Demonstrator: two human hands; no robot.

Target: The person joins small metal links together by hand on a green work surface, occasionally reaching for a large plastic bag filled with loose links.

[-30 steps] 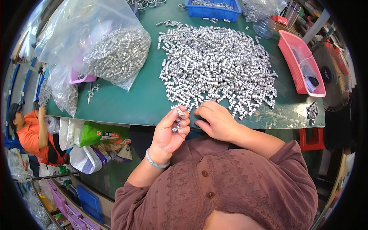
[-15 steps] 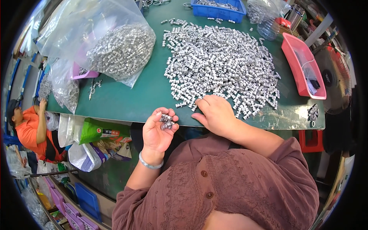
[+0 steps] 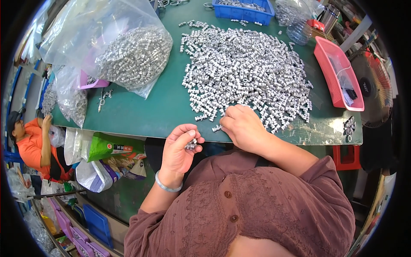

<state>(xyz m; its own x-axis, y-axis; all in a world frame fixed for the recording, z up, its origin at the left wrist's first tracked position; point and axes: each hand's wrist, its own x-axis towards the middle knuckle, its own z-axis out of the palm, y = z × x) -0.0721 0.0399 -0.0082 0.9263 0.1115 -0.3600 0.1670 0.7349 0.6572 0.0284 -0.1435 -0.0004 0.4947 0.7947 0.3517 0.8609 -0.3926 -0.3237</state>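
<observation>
A broad heap of small silvery ribbed metal parts [image 3: 248, 68] covers the middle of the green table [image 3: 141, 115]. At the table's front edge my left hand [image 3: 182, 147] is half curled, with several of these small metal parts [image 3: 191, 144] held in its fingers. My right hand [image 3: 244, 128] rests palm down at the near edge of the heap. Between its thumb and fingertips it pinches one small metal part [image 3: 217, 128], whose end sticks out to the left.
Clear plastic bags [image 3: 135, 55] of similar parts lie at the left. A blue bin [image 3: 244, 13] stands at the back, and a pink basket [image 3: 338, 73] at the right beside a fan [image 3: 370, 85]. A person in orange [image 3: 36, 143] works at far left.
My right hand has closed its thumb and fingers on a metal part from the heap's edge. The fingers of my left hand have curled further over the parts they hold.
</observation>
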